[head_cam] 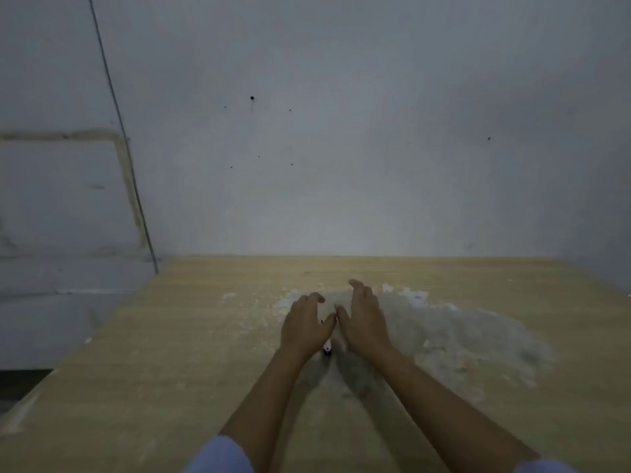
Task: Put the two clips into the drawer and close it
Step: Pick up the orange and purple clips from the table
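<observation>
My left hand [305, 324] and my right hand [363, 319] hover side by side over the middle of a wooden table top [205, 353], palms down, fingers curved and apart, thumbs nearly touching. Under the heel of my left hand a small white and black object [327, 349] peeks out on the table; it may be a clip, but most of it is hidden. A tiny dark bit shows by my left thumb. No drawer is in view, and no second clip can be made out.
The table runs up to a bare grey wall [341, 148]. A worn whitish patch [461, 329] covers the table right of my hands. A thin cable [119, 131] runs down the wall at the left, past the table's left edge.
</observation>
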